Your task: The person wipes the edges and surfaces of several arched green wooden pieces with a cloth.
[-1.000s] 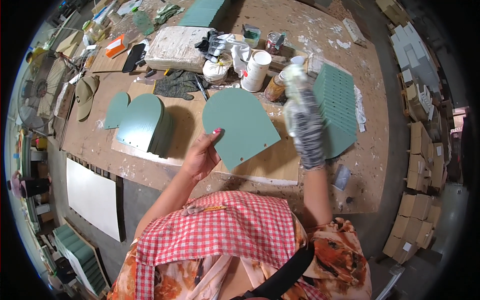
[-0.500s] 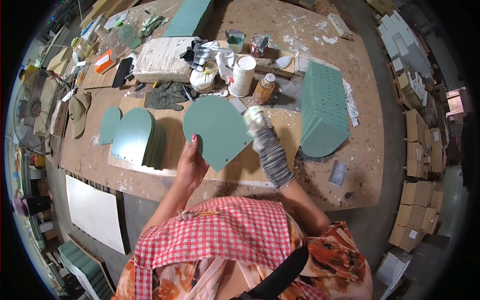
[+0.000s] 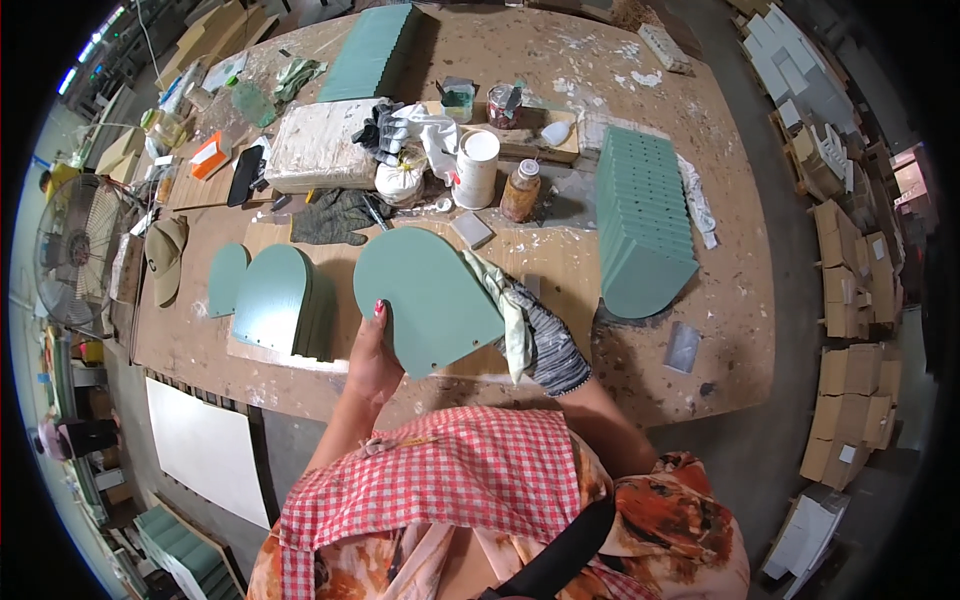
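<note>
My left hand [image 3: 372,352] grips the lower left edge of a green arch-shaped panel [image 3: 420,293], tilted up over the wooden workbench [image 3: 640,380]. My right hand [image 3: 540,335], in a grey knit glove, holds a pale cloth [image 3: 508,305] against the panel's right edge. A stack of the same green arched panels [image 3: 272,298] lies flat to the left. A taller stack of them [image 3: 645,220] lies to the right.
Behind the panel stand a white tub [image 3: 476,168], an amber bottle [image 3: 520,190], a white sack [image 3: 402,182], dark gloves [image 3: 335,215] and a paint-stained block [image 3: 318,148]. A fan [image 3: 75,255] and a cap [image 3: 165,255] are at the left. Cardboard boxes [image 3: 850,300] line the right.
My gloved right hand came down from the bottles at the back to the panel's right edge with the cloth. The panel has been raised and tilted toward me in my left hand.
</note>
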`<state>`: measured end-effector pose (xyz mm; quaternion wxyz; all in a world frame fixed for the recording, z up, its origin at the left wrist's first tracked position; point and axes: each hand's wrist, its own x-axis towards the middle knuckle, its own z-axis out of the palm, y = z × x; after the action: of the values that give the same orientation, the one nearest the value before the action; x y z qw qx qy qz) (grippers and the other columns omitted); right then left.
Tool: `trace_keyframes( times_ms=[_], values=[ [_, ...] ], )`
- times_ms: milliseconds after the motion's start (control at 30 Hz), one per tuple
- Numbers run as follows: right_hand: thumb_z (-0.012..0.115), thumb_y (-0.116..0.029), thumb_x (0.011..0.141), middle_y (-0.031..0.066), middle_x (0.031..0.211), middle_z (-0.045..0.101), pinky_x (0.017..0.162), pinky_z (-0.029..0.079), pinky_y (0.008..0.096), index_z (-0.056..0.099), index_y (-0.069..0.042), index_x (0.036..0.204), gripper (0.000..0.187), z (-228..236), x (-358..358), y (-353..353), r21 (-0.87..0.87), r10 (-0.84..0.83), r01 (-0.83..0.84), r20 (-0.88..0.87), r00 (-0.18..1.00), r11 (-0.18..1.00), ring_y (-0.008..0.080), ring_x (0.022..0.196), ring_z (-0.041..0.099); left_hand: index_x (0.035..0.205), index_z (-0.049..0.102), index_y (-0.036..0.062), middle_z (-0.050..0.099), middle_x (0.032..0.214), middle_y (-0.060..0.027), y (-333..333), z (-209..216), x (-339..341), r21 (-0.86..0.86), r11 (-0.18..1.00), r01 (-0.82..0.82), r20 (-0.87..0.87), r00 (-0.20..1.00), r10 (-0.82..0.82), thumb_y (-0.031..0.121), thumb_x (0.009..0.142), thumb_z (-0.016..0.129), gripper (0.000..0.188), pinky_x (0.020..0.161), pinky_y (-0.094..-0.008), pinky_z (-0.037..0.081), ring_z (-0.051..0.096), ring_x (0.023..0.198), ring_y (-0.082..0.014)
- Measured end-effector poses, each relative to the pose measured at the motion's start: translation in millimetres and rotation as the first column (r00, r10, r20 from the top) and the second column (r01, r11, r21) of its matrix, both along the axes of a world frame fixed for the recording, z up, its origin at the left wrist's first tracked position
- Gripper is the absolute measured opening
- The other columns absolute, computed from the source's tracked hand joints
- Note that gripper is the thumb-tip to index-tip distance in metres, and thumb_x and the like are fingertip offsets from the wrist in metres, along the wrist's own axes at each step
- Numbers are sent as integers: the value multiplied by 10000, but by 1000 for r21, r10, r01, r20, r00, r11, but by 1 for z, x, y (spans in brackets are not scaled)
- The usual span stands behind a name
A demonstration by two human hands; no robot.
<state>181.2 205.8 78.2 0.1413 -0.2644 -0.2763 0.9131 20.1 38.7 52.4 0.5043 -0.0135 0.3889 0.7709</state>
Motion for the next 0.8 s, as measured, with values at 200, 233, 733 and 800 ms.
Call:
trace_keyframes(
  times_ms=[200, 233, 733, 800],
  values=[
    [436, -183, 950, 108, 674, 571, 362, 510, 320, 512, 21, 1019, 229, -1, -10, -16, -352, -42, 41, 5, 999, 935, 170, 438, 554, 1299, 393, 79, 526, 1212, -60, -4, 0, -3, -54, 996, -75, -164, 984, 65, 319, 869, 604, 536, 959, -385, 414, 513, 1108, -212],
    [435, -178, 950, 96, 703, 578, 383, 518, 301, 510, 23, 1055, 239, -9, -7, -15, -294, 42, -74, -116, 992, 953, 157, 472, 569, 1287, 407, 76, 532, 1201, -58, -3, 0, -3, -42, 995, -87, -147, 986, 80, 318, 859, 619, 535, 954, -384, 417, 518, 1096, -211],
    [430, -205, 946, 100, 1377, 405, 1073, 261, 299, 295, -9, 1399, 511, 10, -1, -11, 232, 232, -198, -128, 964, 952, 182, 1260, 384, 1147, 518, 55, 591, 1056, -35, -10, 9, -3, -72, 969, -238, -308, 929, 205, 194, 786, 717, 435, 851, -318, 460, 560, 971, -160],
    [443, -195, 941, 89, 1350, 428, 1057, 285, 289, 296, -3, 1397, 516, 4, -1, -11, 199, 230, -203, -121, 966, 959, 173, 1239, 398, 1134, 525, 49, 599, 1033, -38, -10, 11, -2, -75, 964, -253, -324, 921, 216, 164, 774, 729, 430, 842, -311, 462, 568, 950, -158]
  ],
)
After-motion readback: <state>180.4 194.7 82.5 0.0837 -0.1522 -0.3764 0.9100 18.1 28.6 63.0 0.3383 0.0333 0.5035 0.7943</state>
